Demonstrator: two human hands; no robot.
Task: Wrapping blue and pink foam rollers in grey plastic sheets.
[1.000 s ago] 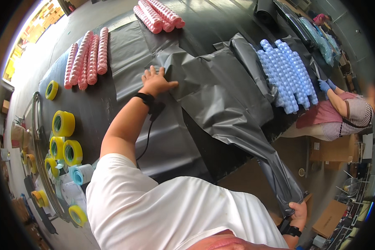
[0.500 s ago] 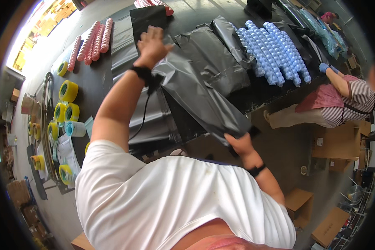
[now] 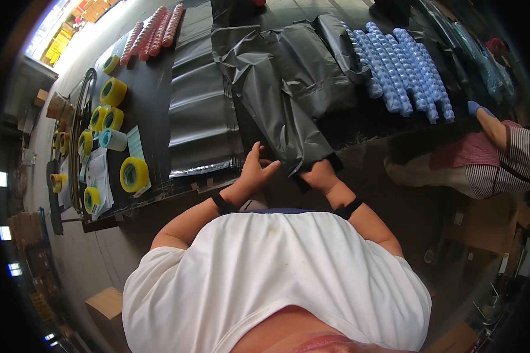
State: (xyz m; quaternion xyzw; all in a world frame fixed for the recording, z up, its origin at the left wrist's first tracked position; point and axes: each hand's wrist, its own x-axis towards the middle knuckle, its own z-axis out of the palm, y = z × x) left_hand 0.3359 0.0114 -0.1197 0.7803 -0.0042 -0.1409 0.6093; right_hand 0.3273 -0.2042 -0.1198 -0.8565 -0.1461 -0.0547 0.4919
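Observation:
A large crumpled black plastic bag [image 3: 282, 88] lies across the dark table [image 3: 150, 112], its near end hanging over the front edge. My right hand [image 3: 319, 175] grips that near end of the bag. My left hand [image 3: 254, 174] is just to its left, fingers spread, touching or almost touching the bag's edge. A flat stack of folded black bags [image 3: 201, 117] lies to the left of my left hand.
Yellow tape rolls [image 3: 134, 174] and a pale blue roll [image 3: 112, 139] sit at the table's left end with papers. Pink rolls [image 3: 156, 29] lie at the far left, blue rolls [image 3: 394, 70] at the right. Another person [image 3: 483, 153] in a striped top stands right.
My left hand has come back from the far side of the table to the near edge. My right hand rose from low down and drew the bag's end up to the table front.

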